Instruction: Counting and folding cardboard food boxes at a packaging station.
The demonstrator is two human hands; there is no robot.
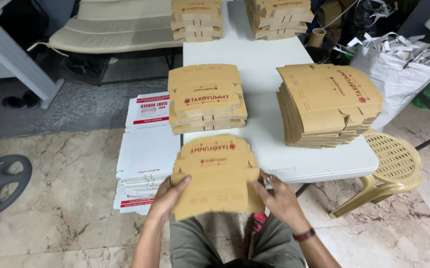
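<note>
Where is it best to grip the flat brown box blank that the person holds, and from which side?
Probably by its two side edges, one hand from each side. The blank is thin, wide and flat, so it could bend if held at one edge. The left hand and right hand already grip it so.

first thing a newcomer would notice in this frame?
Probably the flat brown cardboard box held at the near table edge, left hand and right hand each with a grip on a side. Behind it, stacks of the same flat boxes cover the white table, the tallest stack at right. A pile of white boxes sits left of the table.
</note>
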